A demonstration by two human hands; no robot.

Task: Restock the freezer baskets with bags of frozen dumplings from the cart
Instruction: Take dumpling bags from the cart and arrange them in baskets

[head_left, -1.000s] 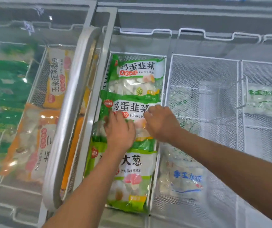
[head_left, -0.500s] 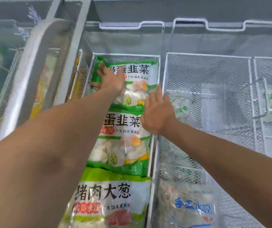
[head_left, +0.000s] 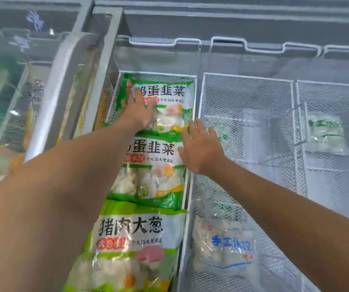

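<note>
Three green-and-white dumpling bags lie in a row in one white mesh freezer basket (head_left: 196, 98). My left hand (head_left: 137, 112) presses flat on the far bag (head_left: 169, 95), fingers spread. My right hand (head_left: 198, 148) is open with straight fingers at the right edge of the middle bag (head_left: 154, 165), over the basket's rim. The near bag (head_left: 131, 245) lies untouched beneath my left forearm.
The basket to the right (head_left: 247, 81) holds a clear bag with blue print (head_left: 224, 247) near me and another under the mesh. A further basket (head_left: 333, 85) holds a pale bag (head_left: 325, 131). A slid-open glass lid (head_left: 63, 81) covers stocked baskets at left.
Both hands went from the middle bag toward the far bag. My left hand has flattened lower on the far bag; my right hand has opened wider and shifted slightly right.
</note>
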